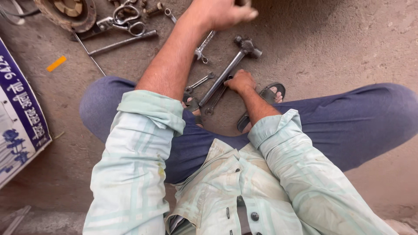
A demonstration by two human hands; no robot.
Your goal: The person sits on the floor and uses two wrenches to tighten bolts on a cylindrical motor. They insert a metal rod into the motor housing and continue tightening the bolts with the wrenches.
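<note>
My left hand (222, 13) reaches far forward at the top edge with its fingers curled shut; a dark object at the frame edge is mostly cut off. A thin spanner (203, 45) runs out from under that hand, and I cannot tell whether the hand holds it. My right hand (239, 81) is low between my knees, fingers closed over the end of a dark ring spanner (214, 102). This lies right beside the long handle of a steel hammer (237, 56) on the ground. A small open-ended spanner (199, 82) lies just left of the hammer handle.
Dusty concrete ground. Snips (126, 19), a metal rod (122, 42) and a round rusty metal part (67, 13) lie at the top left. An orange strip (56, 63) and a blue-and-white signboard (19, 117) are at the left. My sandalled foot (272, 93) is beside the right hand.
</note>
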